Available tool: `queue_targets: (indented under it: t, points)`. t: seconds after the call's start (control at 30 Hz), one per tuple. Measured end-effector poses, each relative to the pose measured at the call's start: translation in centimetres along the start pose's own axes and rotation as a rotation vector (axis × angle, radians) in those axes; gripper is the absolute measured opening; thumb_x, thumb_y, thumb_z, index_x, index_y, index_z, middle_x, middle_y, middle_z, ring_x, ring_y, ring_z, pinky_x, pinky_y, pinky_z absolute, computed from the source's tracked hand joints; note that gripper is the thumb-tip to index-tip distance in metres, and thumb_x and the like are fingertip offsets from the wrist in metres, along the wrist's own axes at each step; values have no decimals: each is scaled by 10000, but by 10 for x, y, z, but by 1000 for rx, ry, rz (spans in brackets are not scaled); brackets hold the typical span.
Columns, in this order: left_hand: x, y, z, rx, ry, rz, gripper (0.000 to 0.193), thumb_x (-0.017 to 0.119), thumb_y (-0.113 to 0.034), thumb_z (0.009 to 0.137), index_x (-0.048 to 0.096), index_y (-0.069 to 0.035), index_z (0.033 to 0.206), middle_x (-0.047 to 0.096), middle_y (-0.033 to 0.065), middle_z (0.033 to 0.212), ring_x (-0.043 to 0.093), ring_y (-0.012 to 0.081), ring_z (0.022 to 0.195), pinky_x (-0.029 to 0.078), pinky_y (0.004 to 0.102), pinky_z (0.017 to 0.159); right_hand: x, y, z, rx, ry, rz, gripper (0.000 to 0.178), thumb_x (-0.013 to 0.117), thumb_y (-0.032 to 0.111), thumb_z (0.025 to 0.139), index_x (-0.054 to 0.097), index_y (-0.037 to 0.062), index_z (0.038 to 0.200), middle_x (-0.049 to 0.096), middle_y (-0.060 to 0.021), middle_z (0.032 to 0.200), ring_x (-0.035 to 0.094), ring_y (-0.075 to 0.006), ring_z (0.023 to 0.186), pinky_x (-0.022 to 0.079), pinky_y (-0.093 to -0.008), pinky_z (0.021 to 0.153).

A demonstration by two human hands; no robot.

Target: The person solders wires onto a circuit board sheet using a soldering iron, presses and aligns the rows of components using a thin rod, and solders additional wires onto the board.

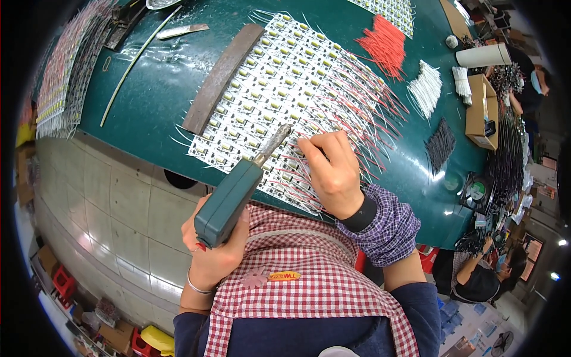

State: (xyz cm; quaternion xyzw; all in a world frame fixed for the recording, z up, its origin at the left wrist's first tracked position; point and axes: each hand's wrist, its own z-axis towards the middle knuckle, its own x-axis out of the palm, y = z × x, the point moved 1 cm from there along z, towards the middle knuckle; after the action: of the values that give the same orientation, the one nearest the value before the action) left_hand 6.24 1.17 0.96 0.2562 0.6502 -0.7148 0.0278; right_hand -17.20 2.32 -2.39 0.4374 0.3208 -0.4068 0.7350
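Pale tiled floor [125, 202] at left, glossy green tabletop [148, 89], small bright lamps [555, 276] at far right, round fan [502, 343] at lower right

The head view looks steeply down from above the apron [309, 300], facing forward across the tabletop [157, 77]. The left hand [223, 253] and right hand [336, 178] are near it, around the middle. Its wide fisheye sweep reaches the floor [119, 202] at left and co-workers [474, 278] at right, with straight edges bending toward a dark round rim.

Left grip [220, 257] — fist; right grip [334, 174] — pinch
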Motion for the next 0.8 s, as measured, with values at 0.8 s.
queue_targets:
  t: [0.8]
  points:
    - [1, 0, -7, 49, -2, 20, 158, 711, 68, 755, 667, 38, 904, 644, 123, 838, 622, 226, 635, 487, 293, 586, 5, 2, -5, 24, 34, -48, 316, 619, -14, 730, 652, -25, 1044, 574, -101, 943, 559, -261, 855, 491, -349, 708]
